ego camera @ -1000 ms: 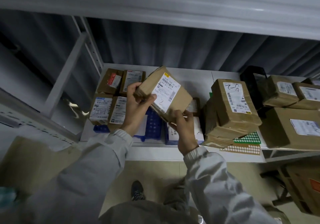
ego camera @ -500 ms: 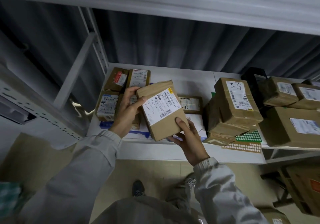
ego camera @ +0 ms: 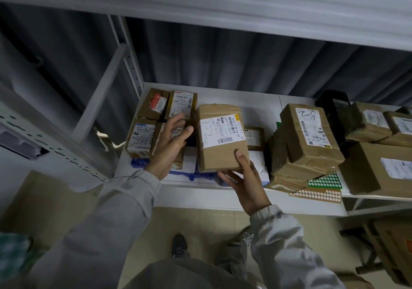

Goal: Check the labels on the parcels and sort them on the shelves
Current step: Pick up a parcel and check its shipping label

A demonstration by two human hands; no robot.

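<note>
Currently setting 1 parcel (ego camera: 220, 137) down on the shelf (ego camera: 263, 103), label up.
Right hand (ego camera: 245, 184) grasps its near corner, thumb on top; left hand (ego camera: 170, 141) is released beside it, fingers relaxed. Best lowered flat, square to the 4 small boxes (ego camera: 160, 119) alongside, label legible.

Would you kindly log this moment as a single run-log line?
step: placing parcel | right hand: grips brown parcel at near corner | left hand: open beside it | label: face up | shelf: small parcels at left
</note>
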